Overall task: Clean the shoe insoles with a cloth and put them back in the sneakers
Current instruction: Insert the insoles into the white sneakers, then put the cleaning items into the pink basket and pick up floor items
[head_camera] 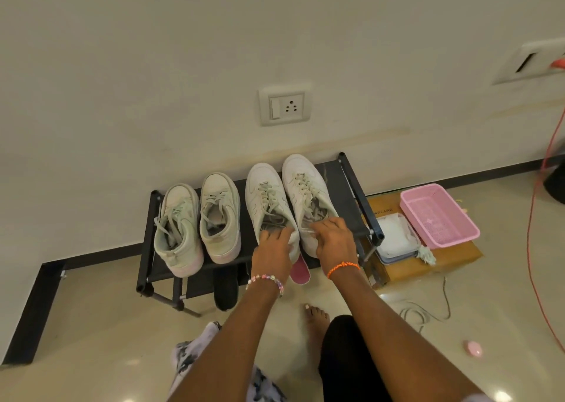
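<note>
Two pairs of sneakers stand toes to the wall on the top tier of a black shoe rack [345,194] at centre frame; this leaves the heel openings facing the person, which suits reaching in for the insoles.

The left hand [273,250] rests on the heel of the left white sneaker [266,200]; its fingers are curled over the collar, apparently gripping it to steady the shoe. The right hand [334,241] sits on the heel of the right white sneaker [305,187]; its fingers bend down at the lace ends, but whether they pinch a lace cannot be told.

A pink insole [300,271] pokes out below the two heels, between the wrists; judged as out of its shoe and awaiting refitting. The pale green pair [198,221] stands untouched at the left of the rack.

At right of frame a cardboard box [452,259] on the floor carries a pink basket [440,215] and a white cloth in a tray [394,233], kept within reach for wiping.

Legible writing: "APCARE" on the box edge, the first letters hidden; no brand is readable on any shoe.
</note>
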